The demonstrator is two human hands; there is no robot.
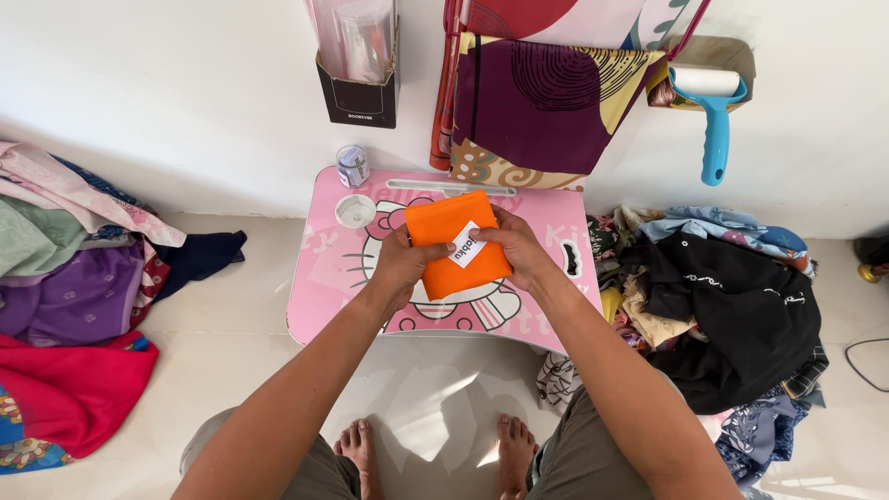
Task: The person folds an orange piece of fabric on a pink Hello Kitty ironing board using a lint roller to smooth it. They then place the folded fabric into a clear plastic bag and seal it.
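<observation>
both hands, left (400,267) and right (520,248), hold a folded orange cloth (456,243) with a white label above a pink counter (319,278). clothes (741,296) lie heaped on the floor at either side.

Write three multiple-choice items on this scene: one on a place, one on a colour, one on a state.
1. Where does the lint roller hang?
A. on the wall at upper right
B. on the pink table
C. on the left clothes pile

2. What colour is the folded cloth?
A. green
B. orange
C. black

3. How is the cloth held?
A. by both hands
B. by one hand
C. by neither hand

Answers:
1 A: it hangs against the white wall, above the dark clothes pile.
2 B: it is bright orange, with a white label.
3 A: the left hand and right hand grip its sides over the pink table.
</observation>
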